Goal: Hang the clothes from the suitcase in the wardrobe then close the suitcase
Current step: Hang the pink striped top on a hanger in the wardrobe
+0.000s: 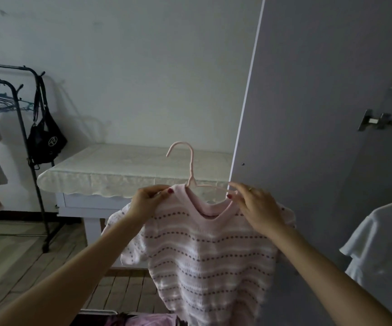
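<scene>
A pink and white striped knit top hangs in front of me on a pale pink hanger, its hook pointing up and left. My left hand pinches the top's left shoulder at the hanger's end. My right hand pinches the right shoulder, where the hanger's bare arm still shows. The open wardrobe door stands right behind the top, with a white shirt hanging inside at the right edge. At the bottom edge, pink clothing lies in what looks like the suitcase, mostly out of frame.
A low table with a cream cloth stands against the back wall. At the left a black garment rack carries a black bag, empty hangers and some clothes. Wooden floor lies between rack and table.
</scene>
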